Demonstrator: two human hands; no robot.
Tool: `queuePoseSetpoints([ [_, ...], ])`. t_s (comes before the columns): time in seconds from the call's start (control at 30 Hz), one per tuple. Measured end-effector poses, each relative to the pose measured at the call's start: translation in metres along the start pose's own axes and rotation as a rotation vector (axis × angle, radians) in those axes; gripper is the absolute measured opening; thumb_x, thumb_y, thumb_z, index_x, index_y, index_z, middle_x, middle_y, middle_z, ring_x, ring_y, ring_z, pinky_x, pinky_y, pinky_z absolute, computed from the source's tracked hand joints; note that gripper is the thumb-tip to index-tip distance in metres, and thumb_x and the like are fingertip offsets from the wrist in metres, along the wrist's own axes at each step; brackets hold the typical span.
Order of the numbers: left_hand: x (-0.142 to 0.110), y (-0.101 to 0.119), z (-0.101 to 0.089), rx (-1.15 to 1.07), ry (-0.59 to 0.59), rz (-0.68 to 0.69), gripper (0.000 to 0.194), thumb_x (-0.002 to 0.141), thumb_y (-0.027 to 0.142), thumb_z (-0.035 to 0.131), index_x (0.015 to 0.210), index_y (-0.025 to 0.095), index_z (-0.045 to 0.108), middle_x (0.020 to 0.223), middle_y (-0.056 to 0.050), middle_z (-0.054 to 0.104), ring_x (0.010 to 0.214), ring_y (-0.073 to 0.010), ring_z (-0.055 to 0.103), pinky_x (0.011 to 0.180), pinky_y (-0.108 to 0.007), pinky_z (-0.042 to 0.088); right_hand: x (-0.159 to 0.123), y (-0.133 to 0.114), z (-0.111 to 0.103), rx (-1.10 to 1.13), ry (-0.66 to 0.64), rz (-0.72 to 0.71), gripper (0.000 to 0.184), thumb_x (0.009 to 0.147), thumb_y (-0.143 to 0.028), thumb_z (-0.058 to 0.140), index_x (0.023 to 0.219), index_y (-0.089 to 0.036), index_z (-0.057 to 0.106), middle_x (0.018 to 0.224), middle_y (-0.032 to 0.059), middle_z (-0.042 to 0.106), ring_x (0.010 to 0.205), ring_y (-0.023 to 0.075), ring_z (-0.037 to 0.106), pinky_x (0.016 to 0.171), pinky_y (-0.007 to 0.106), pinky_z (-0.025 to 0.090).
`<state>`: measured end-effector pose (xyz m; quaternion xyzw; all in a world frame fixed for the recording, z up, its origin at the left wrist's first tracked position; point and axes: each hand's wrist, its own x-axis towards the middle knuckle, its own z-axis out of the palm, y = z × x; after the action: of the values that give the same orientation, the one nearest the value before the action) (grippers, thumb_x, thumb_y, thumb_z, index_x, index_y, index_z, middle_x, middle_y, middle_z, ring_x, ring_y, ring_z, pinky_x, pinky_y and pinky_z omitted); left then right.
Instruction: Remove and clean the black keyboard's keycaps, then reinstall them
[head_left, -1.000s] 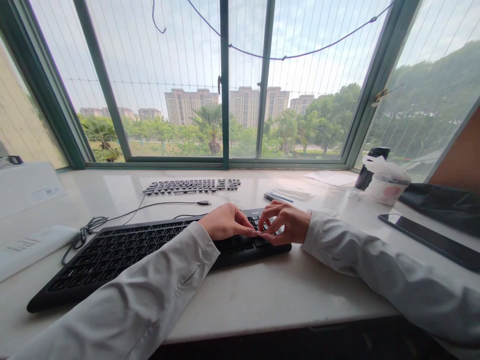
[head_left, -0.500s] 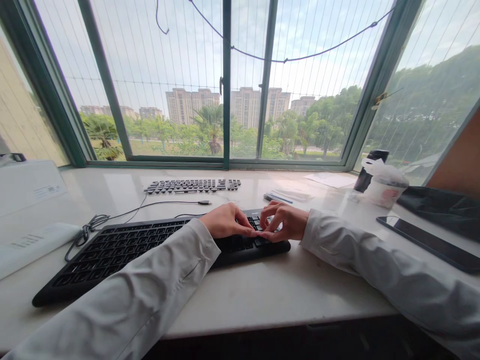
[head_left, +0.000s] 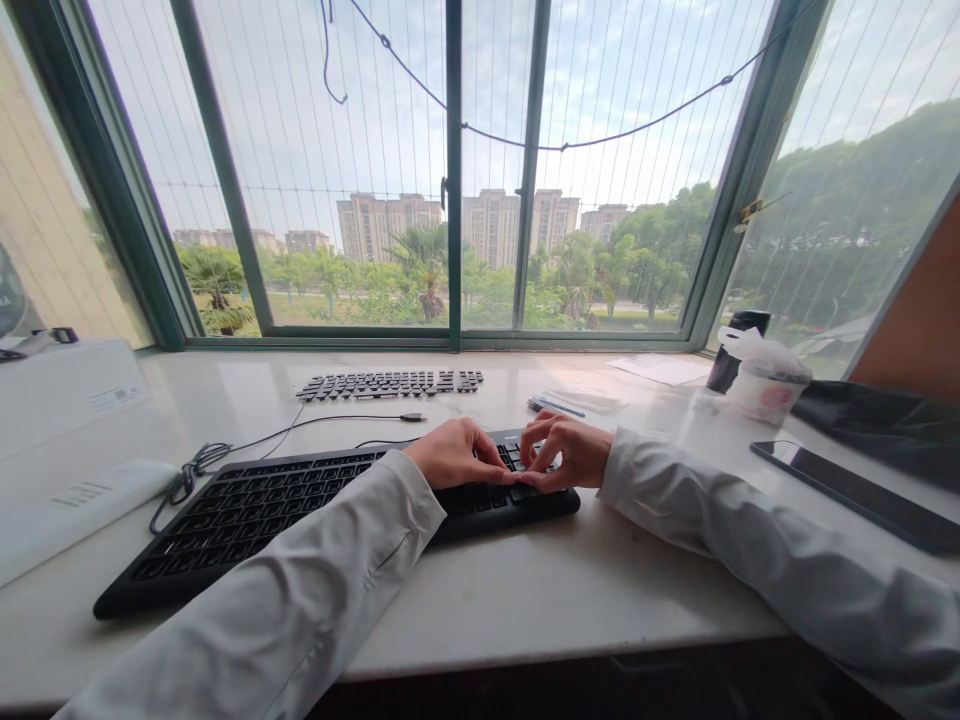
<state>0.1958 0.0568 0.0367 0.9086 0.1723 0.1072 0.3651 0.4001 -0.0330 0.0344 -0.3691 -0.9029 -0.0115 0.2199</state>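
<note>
A black keyboard (head_left: 277,507) lies at a slant on the pale tabletop, its left part showing bare key sockets without caps. Over its right end, my left hand (head_left: 459,455) bends down with thumb and fingers closed together. My right hand (head_left: 568,452) comes from the other side, fingers curled, and its tips meet those of my left hand low over the number keys. Whatever is between the fingertips is too small or hidden to make out. Some caps (head_left: 512,450) sit on the keyboard near my right fingers. Behind it, loose black keycaps (head_left: 390,384) are laid out in rows.
A coiled USB cable (head_left: 199,467) runs behind the keyboard. A white box (head_left: 71,385) and a white packet (head_left: 90,515) stand left. To the right are a phone (head_left: 855,492), a bagged cup (head_left: 769,385), a dark bottle (head_left: 739,350) and a pen (head_left: 559,408). Windows close off the back.
The whole view has shifted slightly, with the scene sitting a little lower in the picture. Both hands stay at the same spot on the keyboard, fingertips still together.
</note>
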Motion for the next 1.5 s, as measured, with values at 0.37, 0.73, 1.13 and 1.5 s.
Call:
queuePoseSetpoints([
  [0.37, -0.002, 0.003, -0.003, 0.227, 0.024, 0.163, 0.034, 0.075, 0.047, 0.066, 0.085, 0.018, 0.079, 0.075, -0.005, 0.074, 0.067, -0.0136, 0.062, 0.061, -0.020, 0.041, -0.005, 0.009, 0.006, 0.000, 0.080, 0.047, 0.022, 0.078, -0.045, 0.069, 0.083, -0.025, 0.077, 0.068, 0.0012, 0.070, 0.062, 0.0098, 0.060, 0.074, 0.030, 0.037],
  [0.73, -0.003, 0.007, -0.001, 0.253, 0.044, 0.169, 0.031, 0.076, 0.042, 0.065, 0.084, 0.016, 0.079, 0.073, -0.006, 0.074, 0.066, -0.0136, 0.062, 0.059, -0.020, 0.041, -0.003, 0.000, 0.004, -0.054, 0.040, 0.149, 0.019, 0.080, -0.043, 0.068, 0.083, -0.027, 0.077, 0.069, 0.0012, 0.070, 0.064, 0.0109, 0.060, 0.076, 0.032, 0.033],
  [1.13, -0.001, 0.007, -0.002, 0.005, 0.017, -0.021, 0.038, 0.064, 0.044, 0.073, 0.086, 0.014, 0.079, 0.071, -0.006, 0.073, 0.068, -0.0161, 0.061, 0.058, -0.023, 0.041, -0.001, -0.008, 0.000, -0.097, -0.034, 0.228, 0.023, 0.082, -0.045, 0.065, 0.087, -0.028, 0.078, 0.067, 0.0015, 0.068, 0.062, 0.0108, 0.057, 0.074, 0.032, 0.031],
  [1.5, 0.000, 0.009, 0.001, 0.000, 0.042, -0.068, 0.038, 0.062, 0.044, 0.072, 0.084, 0.014, 0.079, 0.070, -0.006, 0.073, 0.069, -0.0166, 0.061, 0.058, -0.024, 0.040, 0.001, -0.012, -0.001, -0.041, -0.081, 0.321, 0.015, 0.080, -0.038, 0.069, 0.088, -0.028, 0.076, 0.068, -0.0027, 0.065, 0.059, 0.0086, 0.052, 0.074, 0.028, 0.034],
])
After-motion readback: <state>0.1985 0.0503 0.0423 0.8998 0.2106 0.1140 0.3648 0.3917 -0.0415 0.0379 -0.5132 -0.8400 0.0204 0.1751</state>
